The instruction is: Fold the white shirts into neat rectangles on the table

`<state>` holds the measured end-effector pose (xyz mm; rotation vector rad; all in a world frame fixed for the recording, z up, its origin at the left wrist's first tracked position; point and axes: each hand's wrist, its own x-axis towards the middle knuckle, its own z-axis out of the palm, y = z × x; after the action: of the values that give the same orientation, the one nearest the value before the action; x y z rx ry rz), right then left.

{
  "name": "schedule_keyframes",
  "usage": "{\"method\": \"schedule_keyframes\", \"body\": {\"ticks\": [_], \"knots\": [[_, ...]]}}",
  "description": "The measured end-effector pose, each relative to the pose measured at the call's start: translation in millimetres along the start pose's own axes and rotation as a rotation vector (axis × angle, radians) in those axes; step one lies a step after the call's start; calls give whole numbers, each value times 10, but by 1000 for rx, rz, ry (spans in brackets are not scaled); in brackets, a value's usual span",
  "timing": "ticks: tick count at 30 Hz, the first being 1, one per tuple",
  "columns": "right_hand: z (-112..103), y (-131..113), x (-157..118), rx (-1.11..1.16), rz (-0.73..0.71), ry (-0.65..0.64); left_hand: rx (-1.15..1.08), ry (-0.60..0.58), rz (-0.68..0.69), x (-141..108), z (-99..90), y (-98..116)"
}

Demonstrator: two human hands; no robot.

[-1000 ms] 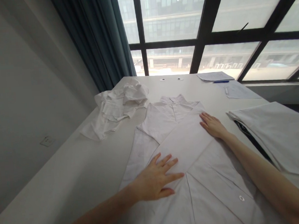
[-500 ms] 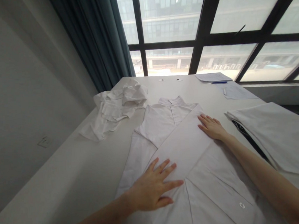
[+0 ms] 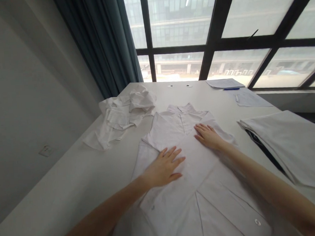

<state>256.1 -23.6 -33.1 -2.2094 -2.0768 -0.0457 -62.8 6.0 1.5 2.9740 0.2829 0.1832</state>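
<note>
A white button-up shirt (image 3: 169, 129) lies spread on the white table (image 3: 69, 176), collar towards the window. A folded panel of the same cloth (image 3: 190, 166) runs diagonally across its middle. My left hand (image 3: 164, 167) rests flat on that panel with its fingers spread, holding nothing. My right hand (image 3: 208, 136) presses flat near the panel's upper end, just below the collar, also holding nothing. A small round shirt button (image 3: 257, 222) shows near the lower right.
A crumpled white garment (image 3: 121, 115) lies at the table's far left. A folded white stack (image 3: 290, 147) sits at the right edge. Papers (image 3: 224, 83) and a blue pen (image 3: 231, 89) lie at the far end, below a large window (image 3: 174, 22).
Both hands have slid up the shirt towards the collar, my right hand also moving inward. The folded panel now reaches further down at the lower left.
</note>
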Motion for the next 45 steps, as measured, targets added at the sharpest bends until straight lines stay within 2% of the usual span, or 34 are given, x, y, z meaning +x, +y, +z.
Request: {"method": "schedule_keyframes", "body": {"ticks": [2, 5, 9, 13, 17, 20, 22, 24, 27, 30, 32, 35, 41, 45], "knots": [[34, -53, 25, 43, 35, -35, 12, -52, -1, 57, 32, -50], [47, 24, 80, 44, 96, -64, 13, -100, -11, 73, 46, -68], [27, 206, 180, 1, 209, -81, -7, -114, -24, 52, 40, -57], [13, 315, 275, -20, 275, -39, -46, -111, -31, 39, 46, -62], [-30, 292, 330, -45, 330, 31, -144, -12, -54, 61, 55, -150], [-109, 106, 268, -43, 327, 110, -167, 131, -162, 131, 43, -306], [-170, -116, 120, 32, 252, 145, -77, 186, -230, 190, 28, -442], [-221, -389, -134, 157, 103, 127, 53, 179, -264, 236, 22, -585], [-247, -781, -656, 214, -110, 115, 169, 100, -303, 256, 53, -782], [-214, -1010, -1171, 154, -217, 110, 160, 3, -337, 234, 118, -923], [-181, -1052, -1429, 108, -226, 110, 137, -39, -343, 219, 153, -980], [-156, -1021, -1664, 51, -221, 94, 124, -60, -354, 206, 158, -1043], [-172, -959, -1874, 16, -177, 73, 151, -86, -454, 152, 58, -1235], [-148, -949, -1956, 55, -124, 78, 182, -93, -465, 122, 37, -1290]]}}
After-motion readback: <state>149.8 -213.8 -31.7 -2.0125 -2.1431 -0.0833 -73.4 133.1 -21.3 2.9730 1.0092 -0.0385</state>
